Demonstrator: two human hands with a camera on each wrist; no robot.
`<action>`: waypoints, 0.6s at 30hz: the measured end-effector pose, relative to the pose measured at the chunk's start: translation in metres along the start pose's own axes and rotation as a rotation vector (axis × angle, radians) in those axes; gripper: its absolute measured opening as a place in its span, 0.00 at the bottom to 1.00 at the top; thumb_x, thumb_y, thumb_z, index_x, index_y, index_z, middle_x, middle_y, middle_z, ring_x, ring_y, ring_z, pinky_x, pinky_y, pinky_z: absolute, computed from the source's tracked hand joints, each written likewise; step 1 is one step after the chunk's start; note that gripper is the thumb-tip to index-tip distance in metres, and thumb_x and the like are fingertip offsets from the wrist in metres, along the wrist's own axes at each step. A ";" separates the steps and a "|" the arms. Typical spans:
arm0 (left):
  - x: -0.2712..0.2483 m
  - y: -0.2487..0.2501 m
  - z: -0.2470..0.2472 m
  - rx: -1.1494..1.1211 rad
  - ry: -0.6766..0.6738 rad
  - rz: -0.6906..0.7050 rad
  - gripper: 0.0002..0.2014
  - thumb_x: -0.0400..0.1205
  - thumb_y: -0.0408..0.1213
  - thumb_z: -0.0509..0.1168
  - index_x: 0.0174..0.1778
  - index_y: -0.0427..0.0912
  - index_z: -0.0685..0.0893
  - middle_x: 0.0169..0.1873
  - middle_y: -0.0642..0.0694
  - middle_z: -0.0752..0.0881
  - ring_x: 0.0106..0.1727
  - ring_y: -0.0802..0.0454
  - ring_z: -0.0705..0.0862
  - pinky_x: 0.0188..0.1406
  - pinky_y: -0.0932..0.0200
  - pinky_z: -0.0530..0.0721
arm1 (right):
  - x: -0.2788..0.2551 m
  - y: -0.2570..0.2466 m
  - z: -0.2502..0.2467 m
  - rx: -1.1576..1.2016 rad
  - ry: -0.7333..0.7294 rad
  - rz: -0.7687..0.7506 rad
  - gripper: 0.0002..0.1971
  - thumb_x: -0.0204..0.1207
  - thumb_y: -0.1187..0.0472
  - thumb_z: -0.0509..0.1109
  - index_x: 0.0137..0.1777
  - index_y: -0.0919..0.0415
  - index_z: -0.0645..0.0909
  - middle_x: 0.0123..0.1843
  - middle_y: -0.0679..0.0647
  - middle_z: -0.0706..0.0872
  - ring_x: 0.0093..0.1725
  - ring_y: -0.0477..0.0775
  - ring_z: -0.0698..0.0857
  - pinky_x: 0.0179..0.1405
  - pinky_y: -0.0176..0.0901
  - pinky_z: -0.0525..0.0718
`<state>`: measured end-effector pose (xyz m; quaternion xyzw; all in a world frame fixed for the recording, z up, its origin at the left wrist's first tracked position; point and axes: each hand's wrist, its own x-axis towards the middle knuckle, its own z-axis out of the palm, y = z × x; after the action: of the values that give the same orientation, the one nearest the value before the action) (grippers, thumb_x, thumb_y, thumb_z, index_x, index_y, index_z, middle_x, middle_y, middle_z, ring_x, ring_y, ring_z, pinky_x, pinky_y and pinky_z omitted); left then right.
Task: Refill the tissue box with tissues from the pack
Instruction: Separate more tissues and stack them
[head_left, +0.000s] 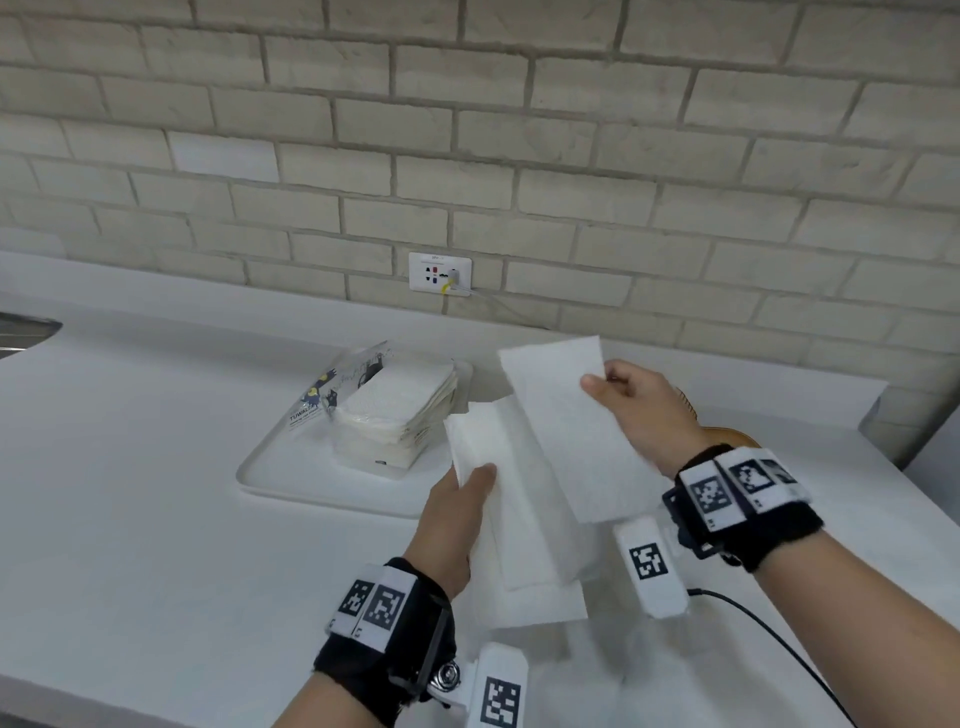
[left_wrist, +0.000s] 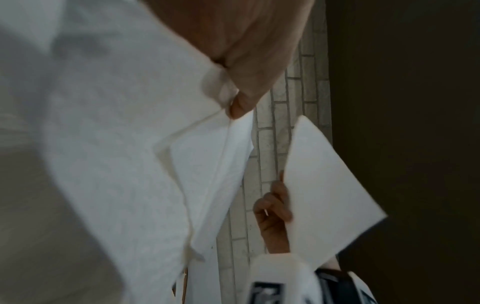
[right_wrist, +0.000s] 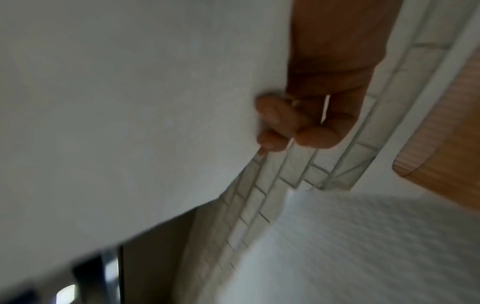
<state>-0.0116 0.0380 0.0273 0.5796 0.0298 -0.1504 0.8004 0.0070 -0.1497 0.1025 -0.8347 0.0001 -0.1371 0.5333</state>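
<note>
An opened tissue pack (head_left: 387, 410) with printed plastic wrap lies on a white tray (head_left: 270, 480) at the counter's middle. My left hand (head_left: 457, 514) grips a bundle of folded white tissues (head_left: 519, 525) held above the counter; in the left wrist view the thumb (left_wrist: 241, 102) pinches the bundle (left_wrist: 135, 164). My right hand (head_left: 628, 400) pinches a single tissue sheet (head_left: 566, 426) by its upper right edge, lifted beside the bundle. In the right wrist view the fingers (right_wrist: 311, 127) curl on that sheet (right_wrist: 130, 123). A wooden piece (head_left: 727, 434), perhaps the tissue box, shows behind my right wrist.
A brick wall (head_left: 467, 130) backs the white counter (head_left: 130, 493). A wall socket (head_left: 440, 273) with a plugged cable sits just above the counter. A sink edge (head_left: 26, 330) shows at far left. A black cable (head_left: 769, 639) trails from my right wrist.
</note>
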 end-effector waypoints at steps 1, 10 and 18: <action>-0.001 0.001 0.001 0.012 -0.023 -0.003 0.12 0.86 0.38 0.58 0.64 0.44 0.80 0.55 0.44 0.89 0.55 0.45 0.87 0.48 0.54 0.85 | 0.000 0.003 0.004 -0.092 -0.038 -0.003 0.10 0.81 0.57 0.64 0.44 0.62 0.81 0.36 0.51 0.83 0.36 0.52 0.79 0.33 0.39 0.74; -0.001 -0.006 0.008 -0.157 0.008 -0.073 0.19 0.89 0.44 0.51 0.71 0.41 0.76 0.51 0.47 0.88 0.50 0.52 0.86 0.38 0.57 0.81 | -0.022 0.028 0.023 -0.047 -0.259 0.211 0.18 0.84 0.61 0.58 0.72 0.56 0.63 0.70 0.54 0.77 0.68 0.54 0.77 0.72 0.57 0.73; -0.002 -0.009 0.017 -0.156 -0.018 -0.028 0.19 0.87 0.53 0.53 0.63 0.46 0.81 0.46 0.47 0.91 0.42 0.53 0.90 0.32 0.60 0.85 | -0.047 0.019 0.038 0.035 -0.388 0.252 0.27 0.85 0.62 0.55 0.80 0.51 0.49 0.72 0.46 0.72 0.67 0.46 0.74 0.65 0.38 0.73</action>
<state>-0.0180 0.0201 0.0248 0.5135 0.0421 -0.1638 0.8412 -0.0269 -0.1173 0.0595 -0.8294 -0.0006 0.0938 0.5507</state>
